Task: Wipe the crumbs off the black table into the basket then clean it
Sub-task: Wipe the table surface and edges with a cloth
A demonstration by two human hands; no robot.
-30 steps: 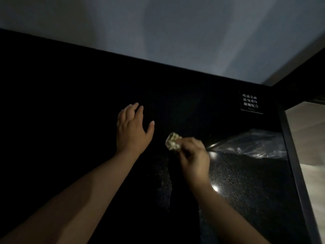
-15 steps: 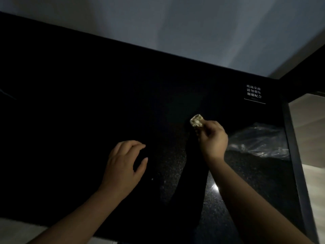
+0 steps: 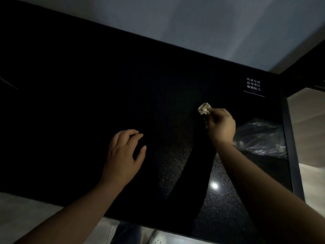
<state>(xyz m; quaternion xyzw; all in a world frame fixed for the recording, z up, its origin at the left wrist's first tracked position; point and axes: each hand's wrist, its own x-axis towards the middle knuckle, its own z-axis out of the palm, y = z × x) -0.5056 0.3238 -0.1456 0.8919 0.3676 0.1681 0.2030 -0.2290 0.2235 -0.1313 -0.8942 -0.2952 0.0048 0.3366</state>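
The right hand (image 3: pixel 221 125) is reaching out over the black, glossy, speckled surface (image 3: pixel 88 85), and its fingers (image 3: pixel 213 114) are curled tight, pinching a small crumpled wad of pale paper (image 3: pixel 204 108). The wad is sticking out just beyond the fingertips, on the far left side of them, and it is hanging low over the surface. Whether it is actually touching the surface cannot be told in this dim light.

The left hand (image 3: pixel 123 155) is resting well apart from the right one, nearer the person and off to the left of the wad. Its fingers (image 3: pixel 126 133) are loosely bent with the thumb spread out to the side. They are holding nothing, and the fingertips are meeting the surface.

A clear crinkled plastic bag (image 3: pixel 260 138) is lying just to the right of the right hand's fingers, near the right edge of the surface. What it is lining or covering cannot be made out.

A small black sign with white characters (image 3: pixel 253 86) is sitting beyond the right fingers, toward the far right corner. A bright round light reflection (image 3: pixel 214 185) is glinting on the surface behind the right hand, beside the forearm. Crumbs cannot be told apart from the speckles in the surface. A white shoe (image 3: pixel 158 237) is showing below the near edge.
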